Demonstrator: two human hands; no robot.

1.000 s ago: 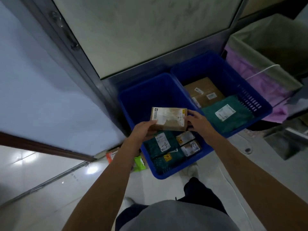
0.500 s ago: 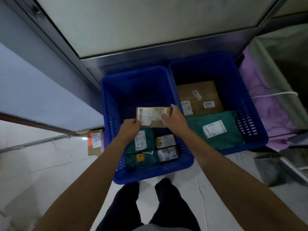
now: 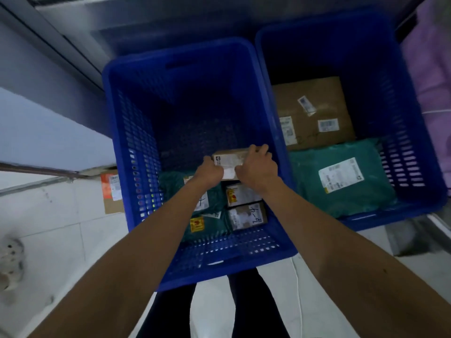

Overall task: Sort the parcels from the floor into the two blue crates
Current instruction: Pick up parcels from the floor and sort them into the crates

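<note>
— In the left crate [image 3: 136, 142], head view: both grips are down inside with a small box [image 3: 228, 160]. The left grip [image 3: 210, 172] is curled round its left end. The right grip [image 3: 256, 170] wraps the right end, fingers [image 3: 261, 148] over the top edge. The box is low over the bare mesh bottom, right behind the parcels already packed at the near end: green mailers [image 3: 170, 186] and two little labelled boxes [image 3: 244, 195]. Can't tell if it's touching down yet.

— How do you reckon it handles?

— Guessing light and stiff, plain cardboard with a paper label, so it won't sag. The short ends are where to hold it, like now; the taped label face looks slicker. Nothing screams fragile, but I'd set it flat rather than drop it.

— And the other crate?

— The right crate [image 3: 402, 113] has a big brown box [image 3: 314, 106] at the back and a big green mailer [image 3: 341, 191] in front of it. There's one more parcel [image 3: 111, 191] on the floor [image 3: 61, 228], wedged beside the left crate's outer wall, so I'd say sorting isn't finished.
</note>
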